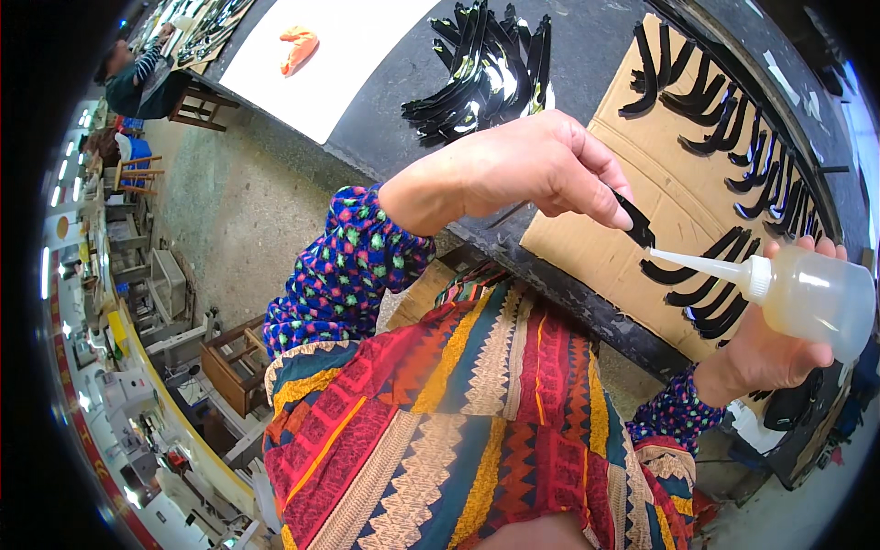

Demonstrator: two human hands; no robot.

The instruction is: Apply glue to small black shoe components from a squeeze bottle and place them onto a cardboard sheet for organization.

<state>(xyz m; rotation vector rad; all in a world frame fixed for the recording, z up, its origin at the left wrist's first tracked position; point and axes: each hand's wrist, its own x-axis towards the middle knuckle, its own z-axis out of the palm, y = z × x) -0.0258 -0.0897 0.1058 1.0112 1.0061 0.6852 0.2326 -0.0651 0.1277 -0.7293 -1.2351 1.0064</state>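
My left hand (541,170) pinches a thin curved black plastic piece (635,220) between thumb and fingers, its end pointing down to the right. My right hand (779,344) is wrapped around a translucent squeeze bottle (811,298) of pale liquid. The bottle's white nozzle tip (678,259) touches the lower end of the black piece. Both hands hover over a sheet of brown cardboard (605,238) on a dark worktable (587,55). Rows of the same curved black pieces (733,137) lie spread on the cardboard.
A heap of black curved pieces (486,73) lies on the table beyond my left hand. A white sheet (339,64) with an orange cloth (298,46) lies further left. Another person (137,73) sits far off. Wooden stools (243,362) stand on the floor.
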